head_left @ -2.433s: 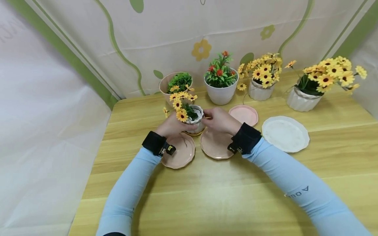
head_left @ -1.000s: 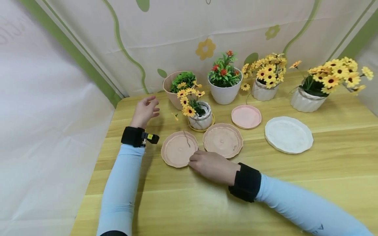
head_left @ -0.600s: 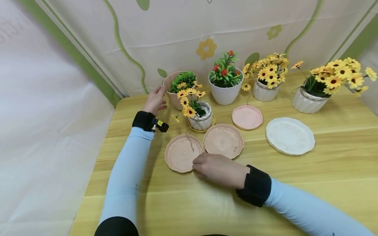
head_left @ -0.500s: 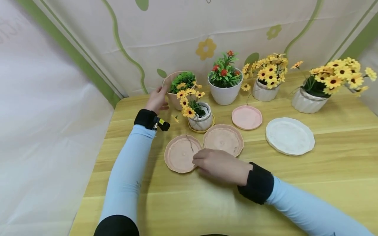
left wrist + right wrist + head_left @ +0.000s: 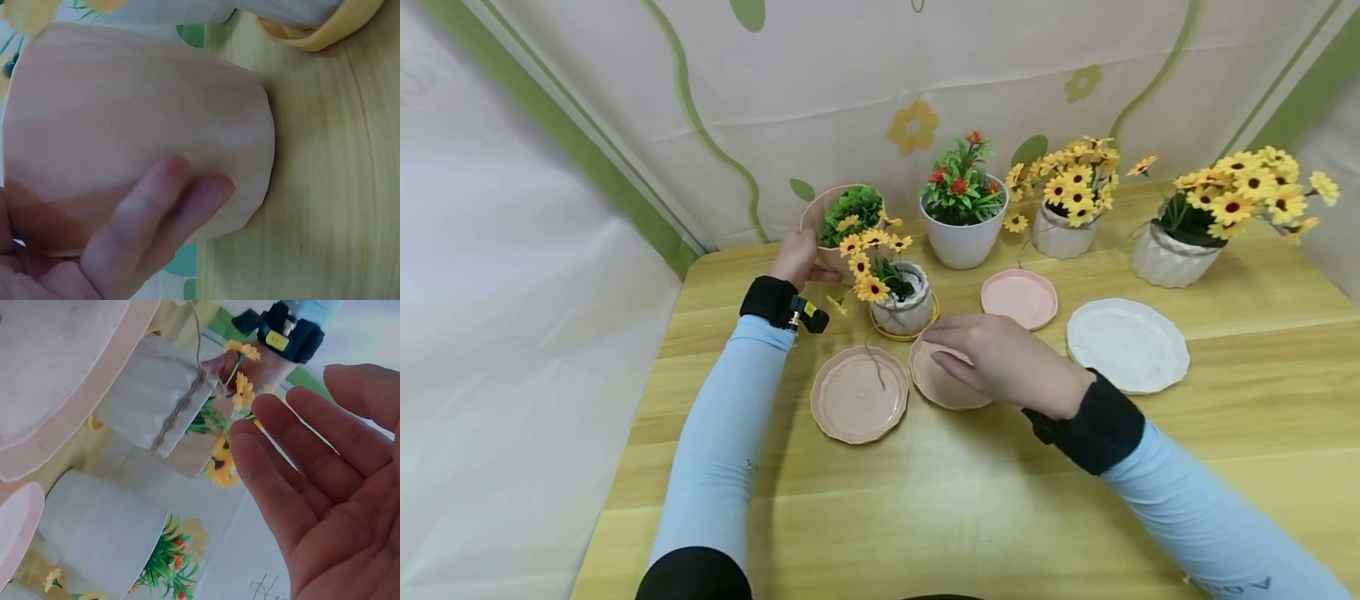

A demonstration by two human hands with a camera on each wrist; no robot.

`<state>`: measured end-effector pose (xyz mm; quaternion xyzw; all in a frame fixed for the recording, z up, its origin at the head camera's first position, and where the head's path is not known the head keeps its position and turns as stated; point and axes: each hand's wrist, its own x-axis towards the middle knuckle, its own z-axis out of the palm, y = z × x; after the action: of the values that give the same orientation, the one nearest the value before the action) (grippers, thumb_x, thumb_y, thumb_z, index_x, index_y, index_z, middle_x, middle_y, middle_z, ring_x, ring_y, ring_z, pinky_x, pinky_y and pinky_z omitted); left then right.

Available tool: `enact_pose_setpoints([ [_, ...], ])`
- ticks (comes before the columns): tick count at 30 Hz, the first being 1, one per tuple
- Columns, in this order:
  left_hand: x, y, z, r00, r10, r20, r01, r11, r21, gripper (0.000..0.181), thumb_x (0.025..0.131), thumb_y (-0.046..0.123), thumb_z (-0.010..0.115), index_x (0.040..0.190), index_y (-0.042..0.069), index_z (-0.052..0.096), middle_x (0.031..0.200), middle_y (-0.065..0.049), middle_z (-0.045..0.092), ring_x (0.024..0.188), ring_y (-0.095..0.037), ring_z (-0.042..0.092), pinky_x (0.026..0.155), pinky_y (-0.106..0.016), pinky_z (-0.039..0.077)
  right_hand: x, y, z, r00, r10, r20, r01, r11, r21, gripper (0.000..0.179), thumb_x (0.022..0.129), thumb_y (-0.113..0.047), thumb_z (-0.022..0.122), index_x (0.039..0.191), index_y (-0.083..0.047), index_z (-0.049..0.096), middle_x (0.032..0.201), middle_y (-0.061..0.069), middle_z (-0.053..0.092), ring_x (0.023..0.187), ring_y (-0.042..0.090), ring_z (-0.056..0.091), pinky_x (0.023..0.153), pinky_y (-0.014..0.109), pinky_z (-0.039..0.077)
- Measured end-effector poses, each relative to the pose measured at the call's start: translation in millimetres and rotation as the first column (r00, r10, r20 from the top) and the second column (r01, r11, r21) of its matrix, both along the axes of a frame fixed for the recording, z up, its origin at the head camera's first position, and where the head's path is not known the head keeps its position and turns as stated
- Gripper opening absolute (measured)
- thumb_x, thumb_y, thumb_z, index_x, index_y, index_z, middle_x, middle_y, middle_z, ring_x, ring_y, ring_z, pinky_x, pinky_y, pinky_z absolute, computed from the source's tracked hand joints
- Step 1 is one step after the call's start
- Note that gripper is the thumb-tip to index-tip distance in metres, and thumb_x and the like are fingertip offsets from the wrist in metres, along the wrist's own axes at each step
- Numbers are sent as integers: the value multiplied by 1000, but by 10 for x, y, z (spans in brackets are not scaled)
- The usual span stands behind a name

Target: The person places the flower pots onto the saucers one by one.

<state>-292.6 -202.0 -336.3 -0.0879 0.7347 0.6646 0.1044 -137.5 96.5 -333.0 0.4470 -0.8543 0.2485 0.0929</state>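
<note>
My left hand (image 5: 796,257) holds a pale pink flowerpot (image 5: 838,261) with a leafy green plant (image 5: 853,212) at the back left. Up close in the left wrist view, two fingertips lie against the flowerpot's outer wall, while the hand's grip at the rim is partly cut off. My right hand (image 5: 1011,358) hovers over the right-hand peach saucer (image 5: 943,387), its fingers relaxed and nothing in them. A small white pot (image 5: 904,315) with yellow daisies (image 5: 868,265) stands on a yellow saucer (image 5: 917,333), just in front of the pink flowerpot.
Left of the right hand lies another peach saucer (image 5: 850,400), a twine end trailing over it. A small pink saucer (image 5: 1018,298) and a white saucer (image 5: 1127,346) lie further right. Along the back stand a white pot (image 5: 964,243) with red flowers and two pots of yellow daisies (image 5: 1176,257).
My left hand has moved over to the pink flowerpot and taken hold of it. My right hand has left the left peach saucer's edge, rising up and rightward with its fingers loosening.
</note>
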Motion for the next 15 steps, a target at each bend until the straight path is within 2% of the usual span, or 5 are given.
enact_pose_setpoints([
  [3, 34, -49, 6, 1000, 11, -3, -11, 1000, 20, 53, 106, 11, 17, 160, 14, 16, 160, -11, 21, 106, -40, 60, 90, -50, 54, -28, 29, 0, 1000, -12, 4, 12, 1000, 2, 26, 92, -10, 69, 115, 1, 72, 112, 14, 70, 102, 26, 68, 88, 41, 55],
  [6, 66, -115, 24, 1000, 15, -22, -15, 1000, 6, 52, 106, 9, 15, 158, 10, 21, 157, -16, 27, 115, -44, 56, 88, -48, 55, -44, 39, -7, 1000, -12, 7, 12, 1000, 4, 25, 92, -10, 69, 115, 1, 72, 111, 14, 70, 101, 26, 68, 87, 41, 56],
  [9, 108, -190, 51, 999, 13, -45, -13, 1000, -9, 53, 105, 7, 14, 157, 11, 24, 155, -19, 30, 121, -46, 53, 84, -47, 57, -58, 43, -14, 1000, -20, 18, 20, 1000, 11, 25, 93, -10, 68, 115, 1, 72, 111, 14, 70, 101, 26, 68, 86, 42, 56],
  [13, 241, -307, 109, 997, 18, -80, -19, 1000, -11, 51, 107, 9, 16, 156, 11, 29, 148, -22, 36, 114, -43, 56, 79, -46, 58, -72, 47, -21, 999, -33, 35, 33, 999, 21, 25, 94, -11, 68, 115, 1, 72, 112, 14, 70, 102, 26, 68, 87, 42, 55],
  [15, 342, -368, 144, 994, 28, -109, -30, 999, -13, 45, 109, 15, 20, 151, 9, 36, 132, -24, 46, 101, -39, 62, 78, -46, 59, -79, 48, -25, 998, -39, 40, 38, 999, 21, 25, 94, -11, 67, 116, 1, 72, 112, 14, 70, 102, 26, 68, 87, 43, 55],
])
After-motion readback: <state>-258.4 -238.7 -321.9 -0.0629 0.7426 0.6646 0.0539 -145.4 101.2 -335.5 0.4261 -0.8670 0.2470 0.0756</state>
